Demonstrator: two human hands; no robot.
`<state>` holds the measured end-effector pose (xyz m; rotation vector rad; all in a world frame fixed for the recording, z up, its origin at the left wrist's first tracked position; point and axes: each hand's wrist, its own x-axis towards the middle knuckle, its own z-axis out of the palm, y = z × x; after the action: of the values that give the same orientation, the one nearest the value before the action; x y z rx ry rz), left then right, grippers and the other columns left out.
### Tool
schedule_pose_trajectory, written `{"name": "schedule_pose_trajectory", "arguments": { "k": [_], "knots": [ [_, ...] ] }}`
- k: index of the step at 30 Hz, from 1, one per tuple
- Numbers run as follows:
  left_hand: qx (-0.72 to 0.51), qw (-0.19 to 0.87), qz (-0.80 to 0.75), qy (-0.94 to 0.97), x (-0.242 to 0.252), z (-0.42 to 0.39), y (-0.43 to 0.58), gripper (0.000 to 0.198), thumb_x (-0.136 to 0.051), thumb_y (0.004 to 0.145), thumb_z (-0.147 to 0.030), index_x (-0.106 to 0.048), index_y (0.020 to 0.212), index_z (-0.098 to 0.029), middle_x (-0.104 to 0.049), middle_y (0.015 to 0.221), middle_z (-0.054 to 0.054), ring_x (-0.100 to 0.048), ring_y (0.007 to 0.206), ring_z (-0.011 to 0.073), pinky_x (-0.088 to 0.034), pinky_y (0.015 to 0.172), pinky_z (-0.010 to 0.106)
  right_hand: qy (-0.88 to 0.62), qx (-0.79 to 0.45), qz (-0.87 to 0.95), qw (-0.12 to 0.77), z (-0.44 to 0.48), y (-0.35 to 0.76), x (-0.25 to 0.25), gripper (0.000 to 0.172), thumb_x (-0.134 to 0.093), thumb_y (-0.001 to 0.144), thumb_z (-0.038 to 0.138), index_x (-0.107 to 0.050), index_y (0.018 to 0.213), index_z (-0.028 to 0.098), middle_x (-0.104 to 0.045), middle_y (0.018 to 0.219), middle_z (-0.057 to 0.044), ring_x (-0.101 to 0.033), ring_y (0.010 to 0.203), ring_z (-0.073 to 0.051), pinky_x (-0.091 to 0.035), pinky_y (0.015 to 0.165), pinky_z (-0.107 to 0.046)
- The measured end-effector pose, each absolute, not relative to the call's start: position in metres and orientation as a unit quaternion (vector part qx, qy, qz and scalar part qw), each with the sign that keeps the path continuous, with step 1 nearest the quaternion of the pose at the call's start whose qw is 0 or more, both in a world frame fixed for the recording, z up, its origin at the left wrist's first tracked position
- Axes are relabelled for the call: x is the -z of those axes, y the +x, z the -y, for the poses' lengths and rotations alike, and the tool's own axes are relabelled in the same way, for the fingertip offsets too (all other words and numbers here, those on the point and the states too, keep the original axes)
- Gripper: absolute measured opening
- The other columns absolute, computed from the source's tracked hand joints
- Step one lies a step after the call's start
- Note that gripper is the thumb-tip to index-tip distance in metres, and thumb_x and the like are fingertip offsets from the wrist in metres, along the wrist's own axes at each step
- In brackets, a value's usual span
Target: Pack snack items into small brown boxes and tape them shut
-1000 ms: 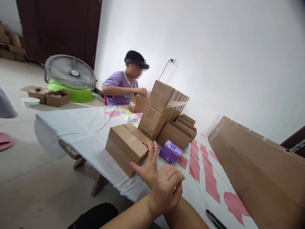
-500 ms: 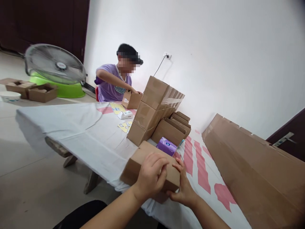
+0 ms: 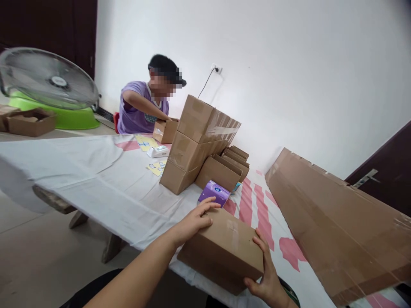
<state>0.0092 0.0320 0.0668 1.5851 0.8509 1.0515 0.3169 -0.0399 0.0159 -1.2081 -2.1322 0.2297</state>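
A taped brown cardboard box lies at the near edge of the table, held between both my hands. My left hand grips its far left end with the fingers curled over the top. My right hand clasps its near right corner, fingers up the side. Just beyond the box sits a small purple packet. Behind that stands a stack of similar brown boxes.
A white cloth with pink stripes covers the table. A long flat cardboard carton lies along the right. A person in a purple shirt handles a small box at the far end. A fan stands left.
The box has come from further out on the table to the near edge and turned. My hands have shifted from its near side to its two ends.
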Motion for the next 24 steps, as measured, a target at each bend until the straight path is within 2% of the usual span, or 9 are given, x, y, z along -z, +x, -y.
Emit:
{"name": "schedule_pose_trajectory", "arguments": {
  "k": [4,6,9,12,15,19,21,24],
  "knots": [
    [-0.396,0.546,-0.355,0.647,-0.066,-0.034,0.007,0.057,-0.049,0.063,-0.022,-0.055,0.119,-0.025,-0.017,0.159,0.0,-0.018,0.144,0.0287,-0.02,0.115,0.045,-0.472,-0.091,0.811,0.333,0.045,0.326,-0.01,0.087,-0.053,0.079,0.069,-0.021,0.146,0.024,-0.016,0.156,-0.015,-0.021,0.142,-0.036,-0.033,0.109,-0.052],
    [-0.387,0.556,-0.351,0.646,-0.067,-0.034,0.005,0.057,-0.049,0.062,-0.021,-0.054,0.118,-0.026,-0.015,0.159,-0.001,-0.017,0.144,0.0281,-0.018,0.115,0.045,-0.479,-0.091,0.809,0.328,0.047,0.343,-0.007,0.078,-0.046,0.085,0.066,-0.024,0.147,0.024,-0.026,0.154,-0.015,-0.029,0.14,-0.034,-0.037,0.107,-0.049],
    [-0.381,0.569,-0.351,0.639,-0.069,-0.034,0.003,0.054,-0.049,0.061,-0.021,-0.054,0.115,-0.025,-0.014,0.159,0.001,-0.017,0.144,0.0272,-0.019,0.114,0.044,-0.566,-0.069,0.754,0.326,0.044,0.376,0.004,0.052,-0.04,0.092,0.054,-0.046,0.135,0.024,-0.05,0.139,-0.012,-0.048,0.128,-0.029,-0.045,0.101,-0.043],
    [-0.382,0.566,-0.353,0.639,-0.07,-0.033,0.003,0.049,-0.049,0.061,-0.021,-0.055,0.11,-0.025,-0.016,0.159,0.001,-0.019,0.144,0.0276,-0.02,0.113,0.044,-0.667,-0.037,0.688,0.282,0.041,0.407,0.024,0.04,-0.052,0.084,0.05,-0.066,0.108,0.021,-0.067,0.115,-0.012,-0.061,0.11,-0.03,-0.052,0.092,-0.042],
    [-0.388,0.559,-0.35,0.644,-0.069,-0.033,0.005,0.046,-0.049,0.062,-0.021,-0.056,0.108,-0.025,-0.019,0.158,0.001,-0.021,0.143,0.0285,-0.02,0.113,0.044,-0.677,-0.017,0.698,0.231,0.044,0.426,0.043,0.038,-0.057,0.078,0.045,-0.07,0.102,0.019,-0.071,0.104,-0.012,-0.065,0.1,-0.03,-0.052,0.09,-0.044],
    [-0.391,0.549,-0.351,0.65,-0.068,-0.034,0.006,0.046,-0.049,0.063,-0.021,-0.056,0.108,-0.024,-0.02,0.157,0.002,-0.021,0.143,0.0279,-0.018,0.113,0.044,-0.662,0.001,0.719,0.212,0.048,0.431,0.05,0.037,-0.05,0.083,0.041,-0.069,0.106,0.019,-0.071,0.105,-0.012,-0.065,0.1,-0.028,-0.051,0.091,-0.042],
    [-0.392,0.543,-0.35,0.655,-0.068,-0.034,0.006,0.046,-0.049,0.063,-0.022,-0.055,0.108,-0.024,-0.021,0.157,0.003,-0.021,0.143,0.0282,-0.018,0.113,0.043,-0.667,0.011,0.705,0.241,0.042,0.428,0.041,0.038,-0.045,0.085,0.042,-0.067,0.106,0.019,-0.071,0.106,-0.012,-0.066,0.1,-0.027,-0.053,0.088,-0.041],
    [-0.388,0.541,-0.338,0.665,-0.068,-0.034,0.003,0.046,-0.051,0.063,-0.025,-0.054,0.109,-0.023,-0.022,0.156,0.005,-0.021,0.142,0.0294,-0.018,0.114,0.043,-0.687,0.033,0.651,0.321,0.027,0.418,0.01,0.046,-0.035,0.09,0.046,-0.061,0.111,0.015,-0.071,0.098,-0.014,-0.07,0.083,-0.026,-0.058,0.073,-0.038]
  ]
}}
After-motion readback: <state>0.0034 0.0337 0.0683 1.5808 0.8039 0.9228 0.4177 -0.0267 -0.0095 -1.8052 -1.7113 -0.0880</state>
